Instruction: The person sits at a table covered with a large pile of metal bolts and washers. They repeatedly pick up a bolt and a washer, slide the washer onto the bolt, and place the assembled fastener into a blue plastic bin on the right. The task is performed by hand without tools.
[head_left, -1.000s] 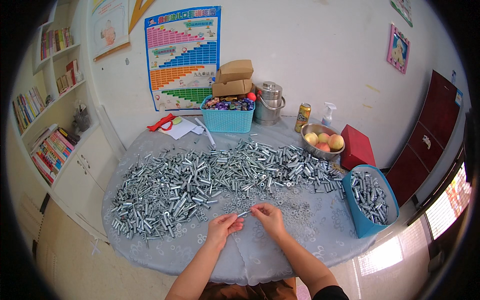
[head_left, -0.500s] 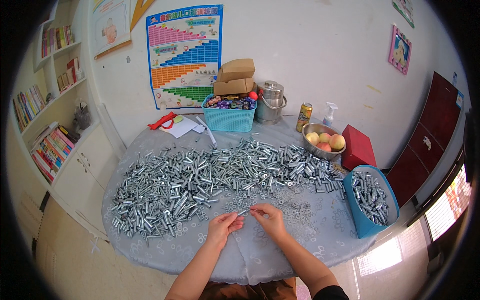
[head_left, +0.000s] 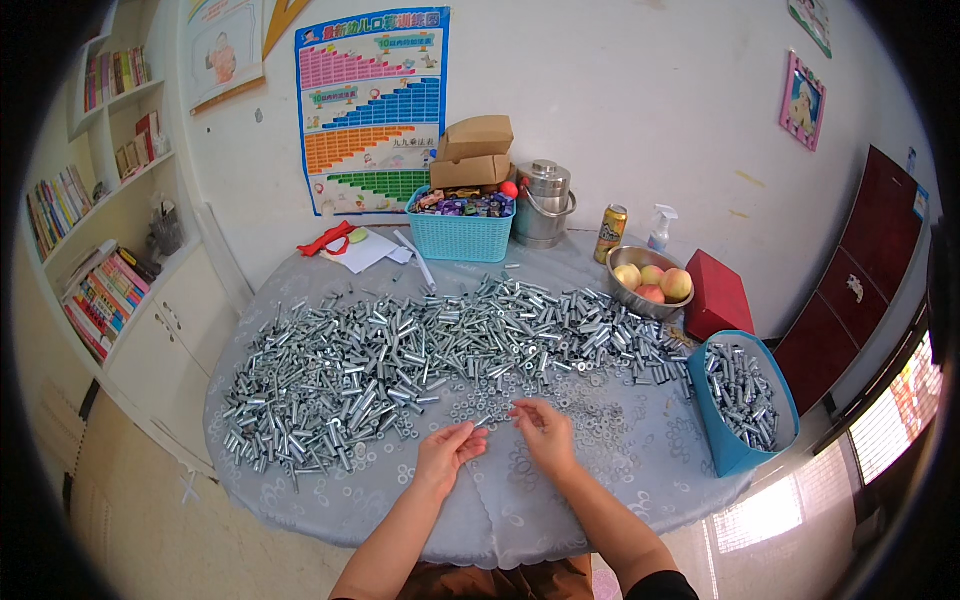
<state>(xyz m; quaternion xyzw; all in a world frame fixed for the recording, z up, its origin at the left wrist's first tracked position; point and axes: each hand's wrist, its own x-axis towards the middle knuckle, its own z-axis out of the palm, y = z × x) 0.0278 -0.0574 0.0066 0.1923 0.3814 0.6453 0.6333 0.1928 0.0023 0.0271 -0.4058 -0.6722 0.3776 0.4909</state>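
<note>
My left hand [head_left: 448, 456] pinches a thin metal bolt [head_left: 483, 421] between thumb and forefinger, its free end pointing right. A short gap away, my right hand [head_left: 545, 436] has its thumb and fingertips drawn together; anything in them is too small to make out. Both hands are above the near middle of the table, just in front of scattered small washers [head_left: 470, 404]. Behind them spreads a wide heap of silvery bolts and metal sleeves [head_left: 350, 370].
A blue fabric bin [head_left: 735, 461] full of metal parts stands at the right edge of the grey-covered table [head_left: 420, 520]. Farther back are a steel bowl [head_left: 640, 303] of peaches, a red box [head_left: 715, 295], a can [head_left: 610, 235], a spray bottle [head_left: 660, 228], a turquoise basket [head_left: 460, 240] and a steel pot [head_left: 543, 205].
My right hand has moved slightly right, away from the bolt. The left hand stays almost where it was, with the bolt still pinched.
</note>
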